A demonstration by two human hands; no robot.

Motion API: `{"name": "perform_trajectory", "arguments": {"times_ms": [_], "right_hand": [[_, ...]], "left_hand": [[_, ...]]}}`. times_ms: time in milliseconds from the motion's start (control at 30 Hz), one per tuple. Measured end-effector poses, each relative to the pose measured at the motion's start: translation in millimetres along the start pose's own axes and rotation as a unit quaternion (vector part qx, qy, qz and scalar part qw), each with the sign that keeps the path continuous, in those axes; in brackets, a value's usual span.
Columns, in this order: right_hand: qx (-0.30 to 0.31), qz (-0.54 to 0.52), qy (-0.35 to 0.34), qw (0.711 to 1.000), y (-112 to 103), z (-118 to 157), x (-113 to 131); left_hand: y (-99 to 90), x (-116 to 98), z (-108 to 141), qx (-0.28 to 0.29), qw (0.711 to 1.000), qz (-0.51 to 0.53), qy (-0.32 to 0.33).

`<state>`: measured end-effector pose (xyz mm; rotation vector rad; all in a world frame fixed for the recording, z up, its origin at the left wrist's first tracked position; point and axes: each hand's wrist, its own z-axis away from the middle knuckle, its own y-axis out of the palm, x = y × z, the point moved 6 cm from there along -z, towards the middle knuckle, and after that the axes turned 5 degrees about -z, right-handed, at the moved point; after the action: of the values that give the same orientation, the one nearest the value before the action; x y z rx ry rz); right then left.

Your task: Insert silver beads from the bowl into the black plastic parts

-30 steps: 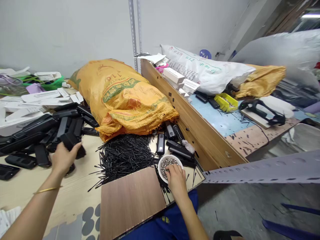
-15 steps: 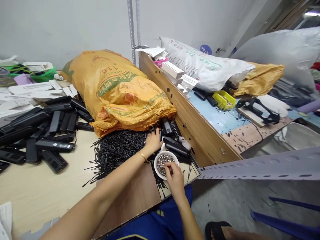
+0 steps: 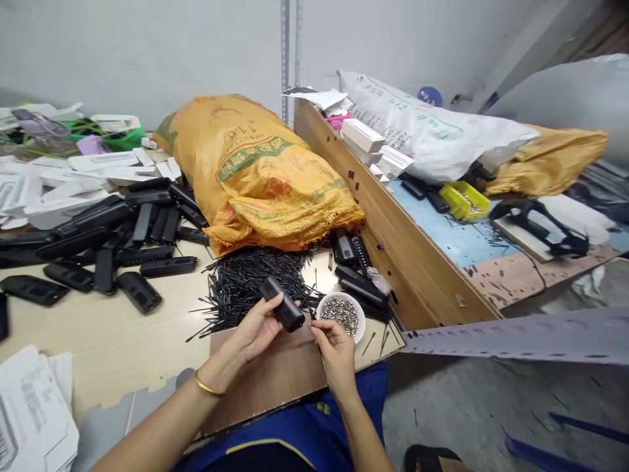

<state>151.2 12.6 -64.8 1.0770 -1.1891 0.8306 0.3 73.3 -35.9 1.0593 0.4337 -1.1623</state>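
My left hand (image 3: 258, 326) holds a black plastic casing (image 3: 283, 304) tilted over the brown board (image 3: 275, 380). Fingers pinched, my right hand (image 3: 333, 339) is close to the casing's near end, just beside the white bowl of small metal screws (image 3: 343, 313); whether it holds a screw I cannot tell. A heap of thin black rods (image 3: 250, 282) lies behind the casing. More black casings (image 3: 358, 275) sit beyond the bowl against the wooden divider (image 3: 393, 262).
A stuffed orange sack (image 3: 255, 177) lies at the back. Several black casings (image 3: 113, 249) are piled at left with white trays (image 3: 73, 183) behind. Papers (image 3: 34, 413) lie at the near left. A second bench beyond the divider holds a white sack (image 3: 432, 131) and a yellow bin (image 3: 464, 201).
My left hand went from the left pile to the casings by the divider, then came back holding a black casing over the board. My right hand left the screw bowl.
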Motion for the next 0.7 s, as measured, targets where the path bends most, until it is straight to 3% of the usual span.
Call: {"name": "perform_trajectory", "arguments": {"times_ms": [133, 267, 367, 533, 700], "right_hand": [[0.01, 0.106, -0.079, 0.991, 14.7, 13.6, 11.6], [0.012, 0.215, -0.239, 0.947, 27.7, 23.4, 31.3], [0.002, 0.241, -0.293, 0.925, 32.6, 26.4, 36.9], [-0.005, 0.232, -0.302, 0.925, 33.0, 27.6, 35.1], [0.021, 0.105, -0.121, 0.987, 32.6, 20.4, 15.2]], "left_hand": [[-9.6, 9.9, 11.6, -0.038, 0.993, 0.108, -0.032], [-9.6, 10.7, 18.3, -0.044, 0.985, 0.161, -0.042], [-10.0, 10.4, 22.9, -0.049, 0.982, 0.18, -0.031], [-12.4, 18.9, 27.2, -0.053, 0.979, 0.193, -0.025], [-15.0, 20.0, 31.8, -0.067, 0.978, 0.196, 0.003]]}}
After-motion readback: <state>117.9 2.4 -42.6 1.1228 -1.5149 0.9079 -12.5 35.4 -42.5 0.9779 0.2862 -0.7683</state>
